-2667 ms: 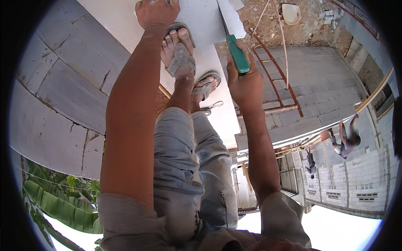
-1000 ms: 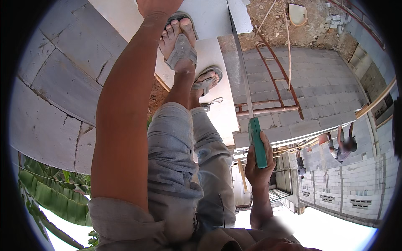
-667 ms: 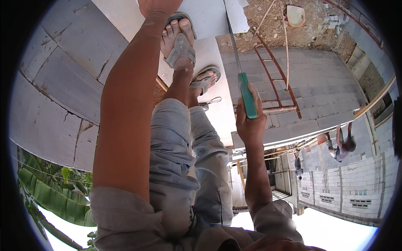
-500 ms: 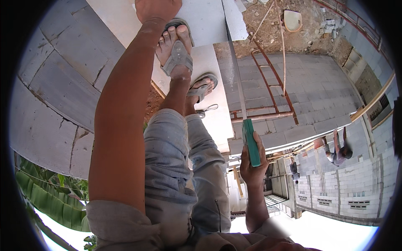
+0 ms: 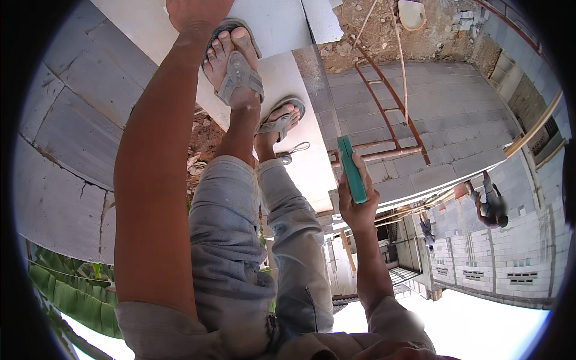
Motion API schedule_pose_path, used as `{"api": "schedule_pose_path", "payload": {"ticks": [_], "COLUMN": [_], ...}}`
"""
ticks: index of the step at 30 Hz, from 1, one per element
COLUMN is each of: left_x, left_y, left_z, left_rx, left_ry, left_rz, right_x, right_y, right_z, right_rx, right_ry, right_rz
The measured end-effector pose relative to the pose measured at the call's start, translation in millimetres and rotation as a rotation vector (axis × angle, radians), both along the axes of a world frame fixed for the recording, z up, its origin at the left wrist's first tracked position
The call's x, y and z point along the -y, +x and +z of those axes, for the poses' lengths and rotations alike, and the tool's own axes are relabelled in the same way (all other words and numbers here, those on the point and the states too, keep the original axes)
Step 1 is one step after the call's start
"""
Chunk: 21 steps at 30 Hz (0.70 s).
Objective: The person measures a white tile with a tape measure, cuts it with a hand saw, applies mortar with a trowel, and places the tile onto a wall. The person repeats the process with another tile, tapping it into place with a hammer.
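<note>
The hands are working apart. Below and right of the block (image 5: 279,27), the right hand (image 5: 361,209) is gripping the saw (image 5: 353,173), its blade (image 5: 325,84) reaching the block's right part. At the block's left, the left hand (image 5: 199,12) is running out of view; whether it is holding anything, I cannot tell.

Bright daylight burns out the white sky (image 5: 474,327) on the right and glares off the flat, pale slab (image 5: 312,171) near the centre. Fisheye distortion curves the grey blockwork (image 5: 78,123) on the left, black vignetting rings everything, and a soft smear blurs the grey cloth sleeve (image 5: 389,318) at right.
</note>
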State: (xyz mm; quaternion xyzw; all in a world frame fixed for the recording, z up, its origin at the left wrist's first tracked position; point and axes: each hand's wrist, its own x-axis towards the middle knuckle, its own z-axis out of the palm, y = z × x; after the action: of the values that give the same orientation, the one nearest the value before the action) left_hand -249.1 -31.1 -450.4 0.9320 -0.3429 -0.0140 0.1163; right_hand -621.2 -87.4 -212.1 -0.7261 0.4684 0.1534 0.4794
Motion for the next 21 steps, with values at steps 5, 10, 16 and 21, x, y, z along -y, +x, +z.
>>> {"api": "schedule_pose_path", "payload": {"ticks": [5, 10, 16, 21], "left_x": [12.8, -4.2, -0.2, -3.9], "left_y": [-2.6, 3.8, -2.3, 5.3], "left_z": [-8.0, -15.3, -21.8, -27.9], "left_rx": [0.047, 0.102, 0.184, 0.137], "left_ry": [-0.004, -0.009, 0.019, 0.012], "left_rz": [-0.009, 0.016, 0.020, 0.003], "right_x": [23.7, -9.4, 19.6, 19.5], "right_y": [62.3, -32.1, 28.9, 39.8], "right_z": [-104.8, -32.6, -85.7, -122.5], "right_rx": [0.160, 0.036, 0.149, 0.217], "right_ry": [-0.096, -0.004, -0.026, -0.021], "right_rz": [-0.028, 0.015, -0.029, -0.045]}}
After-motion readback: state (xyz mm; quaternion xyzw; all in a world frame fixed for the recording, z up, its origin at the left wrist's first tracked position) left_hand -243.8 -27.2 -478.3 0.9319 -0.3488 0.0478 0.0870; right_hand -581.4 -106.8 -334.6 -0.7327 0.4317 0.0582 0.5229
